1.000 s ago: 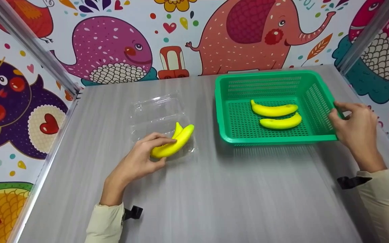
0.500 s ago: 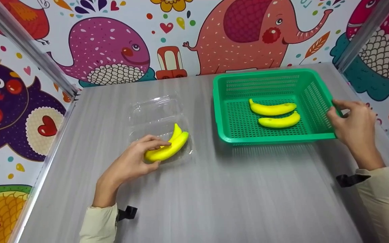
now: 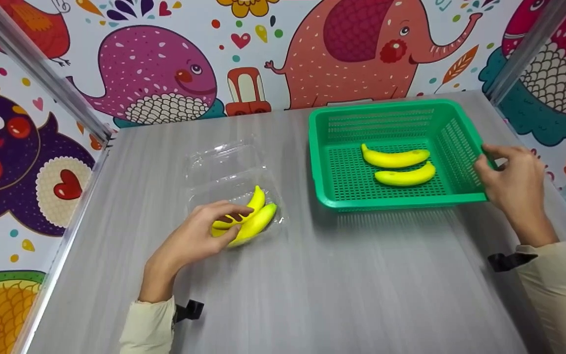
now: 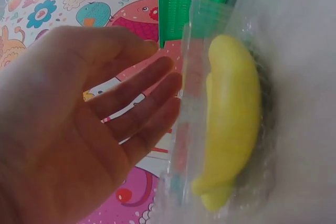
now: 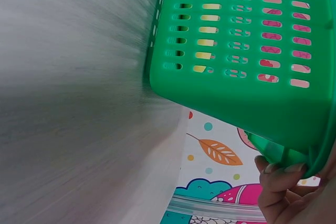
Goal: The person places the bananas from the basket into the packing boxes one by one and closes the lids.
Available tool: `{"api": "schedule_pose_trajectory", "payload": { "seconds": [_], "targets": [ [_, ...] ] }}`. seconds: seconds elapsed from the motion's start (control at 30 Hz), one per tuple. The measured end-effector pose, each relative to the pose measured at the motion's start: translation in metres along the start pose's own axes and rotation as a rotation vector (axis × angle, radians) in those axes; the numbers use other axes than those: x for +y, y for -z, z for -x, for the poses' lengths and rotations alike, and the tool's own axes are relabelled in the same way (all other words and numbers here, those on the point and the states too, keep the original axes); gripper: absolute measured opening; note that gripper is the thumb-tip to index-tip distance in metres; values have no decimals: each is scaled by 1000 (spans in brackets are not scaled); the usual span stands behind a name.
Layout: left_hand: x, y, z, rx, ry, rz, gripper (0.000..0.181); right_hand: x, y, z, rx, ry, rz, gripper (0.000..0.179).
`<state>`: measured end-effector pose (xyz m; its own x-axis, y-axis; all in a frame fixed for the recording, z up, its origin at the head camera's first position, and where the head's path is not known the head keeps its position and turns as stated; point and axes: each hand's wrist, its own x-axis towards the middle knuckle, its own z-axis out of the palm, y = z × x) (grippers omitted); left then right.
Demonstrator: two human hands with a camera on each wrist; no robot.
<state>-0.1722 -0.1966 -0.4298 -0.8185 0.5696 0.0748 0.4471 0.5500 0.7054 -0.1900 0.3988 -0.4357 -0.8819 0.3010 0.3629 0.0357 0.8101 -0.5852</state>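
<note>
Two yellow bananas lie side by side in a clear plastic clamshell box, its lid folded back. The nearer banana and the farther banana are partly covered by my left hand. In the left wrist view that hand has loosely bent fingers with nothing between them, apart from the banana in the box. My right hand pinches the right rim of a green plastic basket. Inside the basket lie an upper banana and a lower banana.
A grey wood-grain table carries the box on the left and the basket on the right. Printed cartoon walls close it in at the back and sides, with metal posts at the corners.
My left hand has lowered a banana into the clear box beside the other one and let go of it. The right hand keeps its hold on the basket rim.
</note>
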Motion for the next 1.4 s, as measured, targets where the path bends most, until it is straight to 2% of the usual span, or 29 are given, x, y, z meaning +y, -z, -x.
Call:
{"api": "schedule_pose_trajectory", "payload": {
  "seconds": [0.37,0.47,0.63,0.8,1.03,1.2,1.4],
  "targets": [
    [32,-12,-34,52,-118,-24,32,-4,-1,-1,-49,-26,4,46],
    [42,-16,-44,54,-136,-15,32,-4,0,-1,-60,-30,7,47],
    [55,-24,-64,47,-208,-21,31,-4,0,-1,-69,-33,9,47],
    [66,-32,-83,27,-263,-16,30,-4,-1,0,-28,-4,1,44],
    [76,-47,-108,15,-294,0,31,-3,-1,0,-35,-10,-3,46],
    [80,-59,-125,31,-322,11,30,-1,-1,0,-47,-20,0,46],
    [86,-72,-141,70,-335,-42,30,-1,-1,0,-43,-13,-1,45]
  ]
}}
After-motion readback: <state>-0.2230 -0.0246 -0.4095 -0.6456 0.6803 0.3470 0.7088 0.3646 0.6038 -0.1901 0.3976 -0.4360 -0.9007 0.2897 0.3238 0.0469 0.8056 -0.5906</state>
